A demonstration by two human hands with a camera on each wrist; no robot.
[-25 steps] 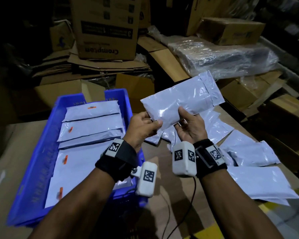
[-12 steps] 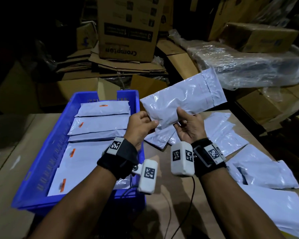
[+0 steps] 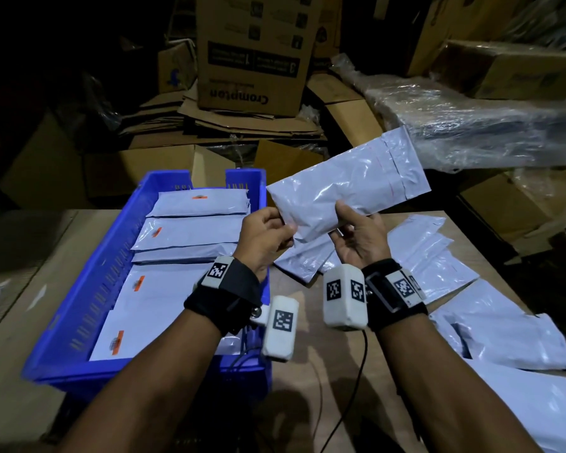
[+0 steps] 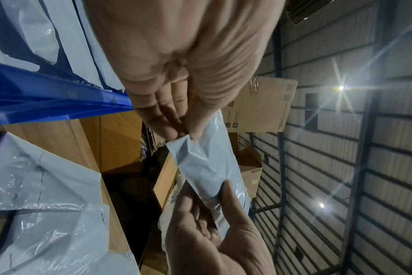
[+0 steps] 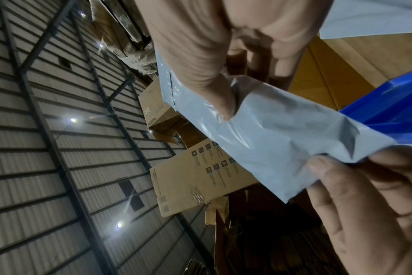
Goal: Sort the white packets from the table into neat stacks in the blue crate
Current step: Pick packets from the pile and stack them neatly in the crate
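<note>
— Where is the white packet (image 3: 347,188)?
— In the air, just right of the blue crate (image 3: 89,308), above the table (image 3: 311,387).
— And the hands?
— The left hand (image 3: 265,237) pinches its near corner; the right hand (image 3: 360,240) clamps its lower edge, thumb on top.
— Others?
— Stacked packets (image 3: 190,233) lie in the crate.

Packet (image 3: 347,188) glossy crinkled plastic; crate (image 3: 89,308) smooth plastic.

Right hand (image 5: 214,61) thumb on white packet (image 5: 282,137), left hand (image 5: 374,204) pinching its corner
</note>
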